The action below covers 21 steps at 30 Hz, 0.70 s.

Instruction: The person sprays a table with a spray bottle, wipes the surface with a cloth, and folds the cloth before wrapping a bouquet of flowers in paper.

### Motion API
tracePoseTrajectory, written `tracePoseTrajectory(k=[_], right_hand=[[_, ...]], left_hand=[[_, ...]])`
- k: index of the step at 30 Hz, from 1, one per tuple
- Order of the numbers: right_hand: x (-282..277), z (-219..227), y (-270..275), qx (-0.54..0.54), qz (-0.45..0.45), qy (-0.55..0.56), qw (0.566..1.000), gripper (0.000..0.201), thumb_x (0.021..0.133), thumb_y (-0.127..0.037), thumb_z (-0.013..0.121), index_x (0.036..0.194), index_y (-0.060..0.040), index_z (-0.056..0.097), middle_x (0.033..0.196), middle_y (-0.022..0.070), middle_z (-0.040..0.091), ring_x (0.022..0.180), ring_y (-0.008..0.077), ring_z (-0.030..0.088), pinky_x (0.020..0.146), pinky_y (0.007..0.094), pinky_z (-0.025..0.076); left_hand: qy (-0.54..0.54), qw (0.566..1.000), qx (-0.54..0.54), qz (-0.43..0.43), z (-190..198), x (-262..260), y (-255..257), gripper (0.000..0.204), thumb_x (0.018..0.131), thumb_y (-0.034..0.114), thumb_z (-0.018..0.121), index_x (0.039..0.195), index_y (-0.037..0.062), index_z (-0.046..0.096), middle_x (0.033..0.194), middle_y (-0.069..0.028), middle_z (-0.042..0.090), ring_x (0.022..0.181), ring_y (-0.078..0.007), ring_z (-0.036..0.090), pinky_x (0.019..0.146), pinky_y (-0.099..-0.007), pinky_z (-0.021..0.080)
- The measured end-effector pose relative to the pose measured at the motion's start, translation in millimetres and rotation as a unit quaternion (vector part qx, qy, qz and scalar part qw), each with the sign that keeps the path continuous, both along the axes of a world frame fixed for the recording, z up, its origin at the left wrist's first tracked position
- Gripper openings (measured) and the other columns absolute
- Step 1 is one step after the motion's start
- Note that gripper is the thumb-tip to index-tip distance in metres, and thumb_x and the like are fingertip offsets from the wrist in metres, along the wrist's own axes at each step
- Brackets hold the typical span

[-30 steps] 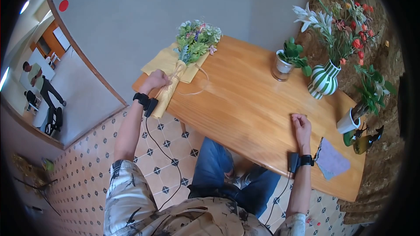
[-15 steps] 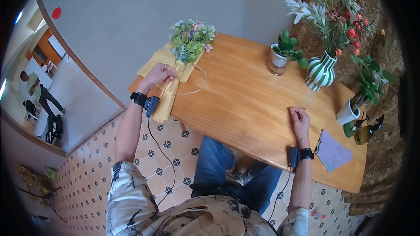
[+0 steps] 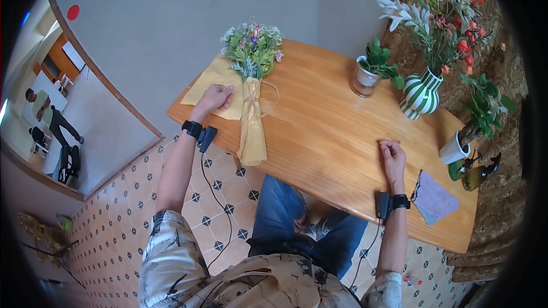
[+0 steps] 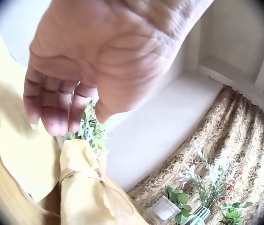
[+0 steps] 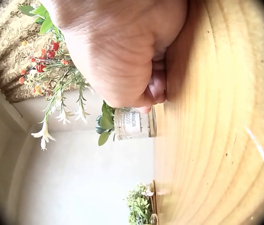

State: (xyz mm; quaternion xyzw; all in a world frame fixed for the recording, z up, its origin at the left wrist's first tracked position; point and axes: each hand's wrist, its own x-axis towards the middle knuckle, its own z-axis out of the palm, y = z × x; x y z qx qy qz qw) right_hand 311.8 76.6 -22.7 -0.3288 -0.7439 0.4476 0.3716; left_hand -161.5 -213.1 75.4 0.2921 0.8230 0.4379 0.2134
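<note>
A bouquet of small mixed flowers [image 3: 252, 51], its stems wrapped in yellow paper [image 3: 252, 131] tied round with ribbon, lies at the table's left end. Its wrapped end overhangs the front edge. My left hand [image 3: 216, 98] is just left of the wrap, over a flat yellow sheet [image 3: 197, 90]. In the left wrist view its fingers [image 4: 52, 105] bend loosely with nothing between them, and the tied wrap [image 4: 83, 187] shows beyond. My right hand [image 3: 393, 159] rests on the wooden table, fingers loosely curled and holding nothing; the right wrist view shows its side against the wood.
A ribbon loop [image 3: 274, 92] lies beside the bouquet. Toward the back right stand a glass-potted plant [image 3: 365, 77] and a green-striped vase [image 3: 421, 96] of flowers. A white-potted plant [image 3: 455, 149], a spray bottle [image 3: 474, 175] and a purple cloth [image 3: 434, 198] are at the right.
The bouquet's wrapped end has swung right, so it now lies straighter across the table. My left hand has come off the wrap. My right hand stays in place.
</note>
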Motion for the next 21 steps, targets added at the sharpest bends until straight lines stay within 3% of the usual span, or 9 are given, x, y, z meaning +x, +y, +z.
tracePoseTrajectory(k=[7, 9, 12, 16, 19, 21], right_hand=[[0, 1, -1, 0.002, -0.004, 0.006, 1.000, 0.014, 0.092, -0.005, 0.055, 0.100, 0.0021, 0.064, 0.093, 0.0050, 0.065, 0.087, 0.0114, 0.059, 0.081, 0.0238, 0.046], [0, 3, -3, 0.007, -0.004, -0.003, 1.000, 0.015, 0.092, -0.006, 0.055, 0.100, 0.0022, 0.064, 0.092, 0.0049, 0.065, 0.086, 0.0115, 0.059, 0.081, 0.0239, 0.046], [-1, 1, -3, 0.016, -0.002, 0.001, 1.000, 0.014, 0.093, -0.007, 0.056, 0.100, 0.0020, 0.064, 0.091, 0.0018, 0.064, 0.085, 0.0091, 0.057, 0.078, 0.0219, 0.045], [-1, -4, 0, 0.035, -0.008, 0.000, 0.999, 0.014, 0.093, -0.006, 0.056, 0.100, 0.0019, 0.064, 0.090, 0.0018, 0.064, 0.084, 0.0090, 0.057, 0.077, 0.0217, 0.045], [-1, -6, 1, 0.034, -0.007, 0.003, 0.999, 0.013, 0.093, -0.006, 0.056, 0.099, 0.0015, 0.064, 0.090, 0.0014, 0.064, 0.083, 0.0085, 0.057, 0.076, 0.0213, 0.045], [-1, -6, 1, 0.027, -0.016, -0.003, 0.999, 0.015, 0.090, -0.008, 0.056, 0.098, 0.0019, 0.065, 0.091, 0.0067, 0.067, 0.085, 0.0134, 0.060, 0.080, 0.0253, 0.046]], left_hand=[[-0.056, 0.998, -0.015, 0.000, -18, 5, 36, 0.050, 0.086, 0.053, 0.062, 0.073, 0.0049, 0.059, 0.062, -0.0012, 0.057, 0.049, -0.0078, 0.053, 0.044, -0.0212, 0.044], [-0.068, 0.994, -0.083, -0.026, -15, 7, 47, 0.056, 0.077, 0.060, 0.068, 0.066, 0.0061, 0.057, 0.055, 0.0003, 0.051, 0.044, -0.0064, 0.047, 0.039, -0.0204, 0.038], [-0.036, 0.996, -0.072, -0.033, -15, 8, 54, 0.059, 0.071, 0.063, 0.071, 0.061, 0.0075, 0.054, 0.052, 0.0023, 0.046, 0.042, -0.0054, 0.042, 0.036, -0.0203, 0.032], [-0.056, 0.996, -0.061, -0.013, -15, 11, 60, 0.056, 0.069, 0.060, 0.074, 0.060, 0.0085, 0.053, 0.051, 0.0034, 0.045, 0.041, -0.0053, 0.039, 0.037, -0.0205, 0.031], [-0.096, 0.995, -0.018, -0.019, -10, 18, 63, 0.046, 0.070, 0.050, 0.075, 0.065, 0.0073, 0.059, 0.054, 0.0005, 0.053, 0.043, -0.0070, 0.048, 0.040, -0.0210, 0.037], [-0.151, 0.985, 0.079, -0.002, -8, 25, 65, 0.041, 0.077, 0.043, 0.074, 0.073, 0.0064, 0.057, 0.061, 0.0013, 0.054, 0.047, -0.0086, 0.050, 0.043, -0.0224, 0.041]])
